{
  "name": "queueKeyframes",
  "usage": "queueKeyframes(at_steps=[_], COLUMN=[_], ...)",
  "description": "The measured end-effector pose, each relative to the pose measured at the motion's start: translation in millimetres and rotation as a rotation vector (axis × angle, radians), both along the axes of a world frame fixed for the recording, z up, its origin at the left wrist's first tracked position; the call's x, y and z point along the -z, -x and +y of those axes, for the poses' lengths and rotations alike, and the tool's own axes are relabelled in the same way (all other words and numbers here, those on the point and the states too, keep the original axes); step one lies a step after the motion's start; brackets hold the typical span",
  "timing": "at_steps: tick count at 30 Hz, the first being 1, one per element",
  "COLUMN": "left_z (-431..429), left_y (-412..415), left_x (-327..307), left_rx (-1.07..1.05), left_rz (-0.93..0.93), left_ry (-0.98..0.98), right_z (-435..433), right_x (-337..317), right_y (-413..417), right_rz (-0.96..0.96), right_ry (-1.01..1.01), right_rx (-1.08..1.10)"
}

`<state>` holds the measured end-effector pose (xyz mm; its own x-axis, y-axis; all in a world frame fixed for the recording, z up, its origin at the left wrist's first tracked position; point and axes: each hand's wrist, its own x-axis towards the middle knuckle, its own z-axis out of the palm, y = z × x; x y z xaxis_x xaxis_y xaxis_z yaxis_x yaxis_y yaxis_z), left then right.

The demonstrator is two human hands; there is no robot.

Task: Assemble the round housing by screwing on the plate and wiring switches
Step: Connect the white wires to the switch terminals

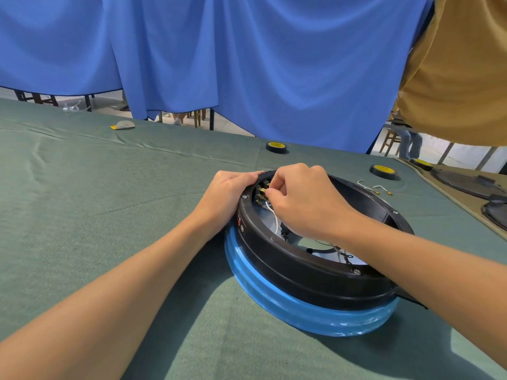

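Head view: right hand (299,198) pinches white wire (274,218) at switch terminal (262,191); left hand (227,193) grips round housing (301,275). Best pushed on straight.

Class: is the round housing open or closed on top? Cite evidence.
Open: the round housing's inside shows from above, with brass terminals, and the right hand pinches a white wire within it.

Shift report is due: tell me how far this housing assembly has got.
Done, apparently: screws sit in the black ring of the round housing. In hand: the right hand pinches a white wire at the brass switch terminals while the left hand holds that ring. Left: loose wires lie on the table, not yet fitted.
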<state>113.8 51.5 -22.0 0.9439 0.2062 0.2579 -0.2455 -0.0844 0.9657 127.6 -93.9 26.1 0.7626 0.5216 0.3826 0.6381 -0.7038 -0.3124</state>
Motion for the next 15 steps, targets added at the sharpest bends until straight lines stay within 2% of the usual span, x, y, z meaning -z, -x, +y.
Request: queueKeyframes(at_steps=[6,11,15], left_z=[0.7,0.2,-1.0], left_y=[0.0,-1.3,-2.1], left_x=[-2.8,-3.0,-2.8], left_rx=[0.067,0.055,0.038], left_rz=[0.022,0.026,0.027], left_ry=[-0.021,0.011,0.007], right_z=[-0.1,2.2,4.8], right_x=[-0.5,-4.9,-6.0], right_y=[0.0,-1.7,-1.6], right_rz=[0.019,0.099,0.094], right_ry=[0.006,0.010,0.058], right_rx=[0.015,0.008,-0.007])
